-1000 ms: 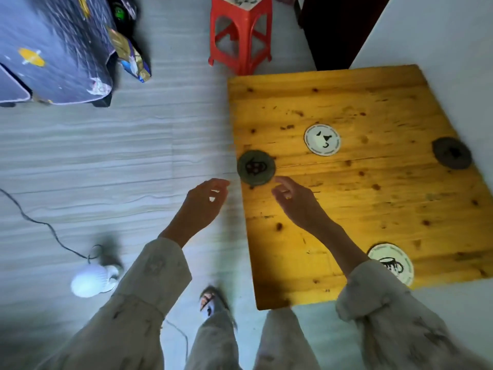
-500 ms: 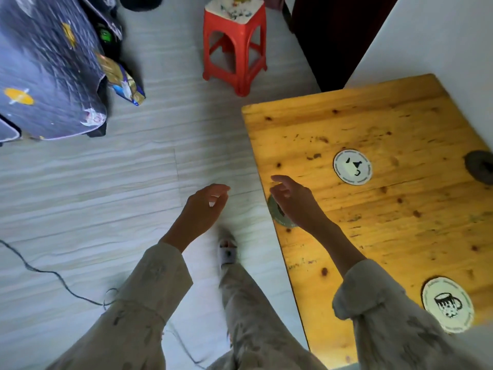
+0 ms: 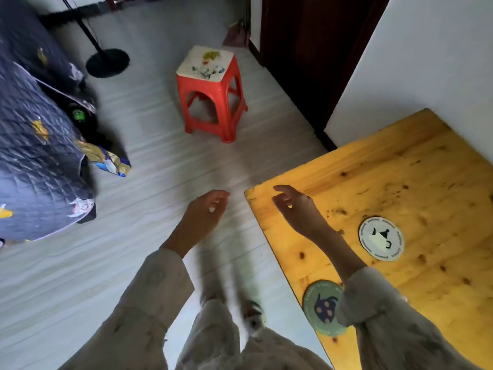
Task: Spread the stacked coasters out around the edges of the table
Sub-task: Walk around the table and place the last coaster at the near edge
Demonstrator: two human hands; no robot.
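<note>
Both hands empty, fingers loosely curled, no grip on anything. Right hand hovering over the counter near its far left corner; left hand out over the floor. Green coaster flat at the left edge, partly under the right sleeve. White coaster further in.

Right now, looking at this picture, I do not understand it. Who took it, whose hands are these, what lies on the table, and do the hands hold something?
No machine here: a camera on a person's head looks down at their own hands. The left hand hangs open over the floor. The right hand hovers open above the wooden table, near its corner. Both are empty. Two round coasters lie on the table: a white one further in, and a green one at the near edge, partly under the sleeve. A red stool stands on the floor behind.
</note>
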